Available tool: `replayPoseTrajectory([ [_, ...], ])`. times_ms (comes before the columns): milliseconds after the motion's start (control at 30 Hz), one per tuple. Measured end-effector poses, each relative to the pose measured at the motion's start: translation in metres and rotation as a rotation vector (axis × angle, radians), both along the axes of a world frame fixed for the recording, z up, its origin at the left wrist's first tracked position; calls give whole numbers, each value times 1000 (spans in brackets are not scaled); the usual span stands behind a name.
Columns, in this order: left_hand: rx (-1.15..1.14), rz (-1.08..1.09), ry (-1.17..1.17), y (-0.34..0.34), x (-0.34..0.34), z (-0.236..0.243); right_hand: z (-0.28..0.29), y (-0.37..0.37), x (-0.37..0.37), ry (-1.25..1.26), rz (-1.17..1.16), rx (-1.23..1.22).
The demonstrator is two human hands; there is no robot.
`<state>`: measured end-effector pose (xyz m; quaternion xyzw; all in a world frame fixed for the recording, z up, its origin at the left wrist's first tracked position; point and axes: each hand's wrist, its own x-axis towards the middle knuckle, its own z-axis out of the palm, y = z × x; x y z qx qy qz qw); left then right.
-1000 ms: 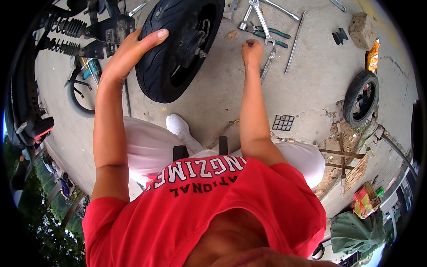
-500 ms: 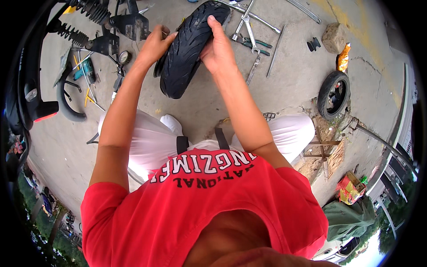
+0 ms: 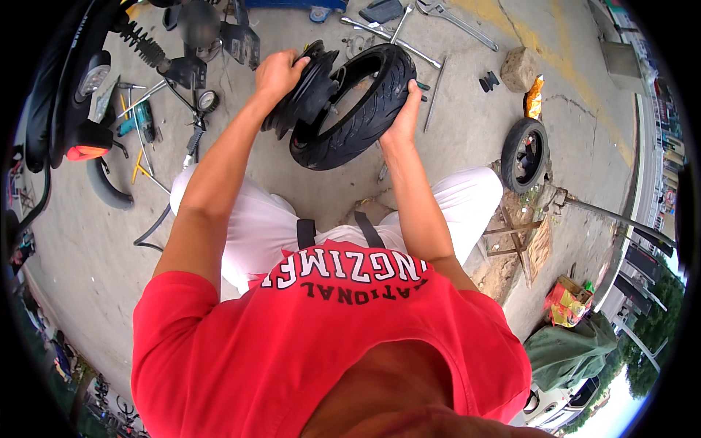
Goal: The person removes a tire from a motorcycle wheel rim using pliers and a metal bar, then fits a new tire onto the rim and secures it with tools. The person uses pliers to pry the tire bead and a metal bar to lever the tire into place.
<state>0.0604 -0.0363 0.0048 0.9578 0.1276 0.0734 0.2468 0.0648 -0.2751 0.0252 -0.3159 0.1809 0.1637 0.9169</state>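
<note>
My left hand (image 3: 279,74) is closed on the edge of a black wheel rim (image 3: 303,95), its fingertips over the outer flange. Just right of the rim, my right hand (image 3: 402,120) grips a black rubber tyre (image 3: 365,125) by its treaded outer side, thumb upward. The tyre is tilted, so its hollow inside shows. Its left edge meets or overlaps the rim; whether part of the rim sits inside it I cannot tell. Both are held above the concrete between my knees.
A scooter (image 3: 69,95) with shock absorbers stands at left, near a teal power drill (image 3: 146,120) and a pressure gauge (image 3: 208,101). Beyond the tyre lie a cross wrench (image 3: 416,51) and an adjustable wrench (image 3: 460,25). At right are another tyre (image 3: 542,157) and a stone block (image 3: 523,69).
The tyre has swung right and tilted, opening a gap from the rim, which was mostly hidden behind it. My right hand has moved right with the tyre; the view has shifted slightly.
</note>
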Motion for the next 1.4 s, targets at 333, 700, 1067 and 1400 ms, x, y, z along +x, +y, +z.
replayPoseTrajectory([
  [333,-102,86,43,7,11,-8,-16,-32,12,-12,26,33],
  [700,-32,93,13,21,34,-15,-43,-78,-3,82,-11,-47],
  [1067,-77,94,26,35,60,-34,-39,-88,121,54,303,-156],
  [1400,-56,4,159,27,61,-24,-91,-107,29,58,155,246],
])
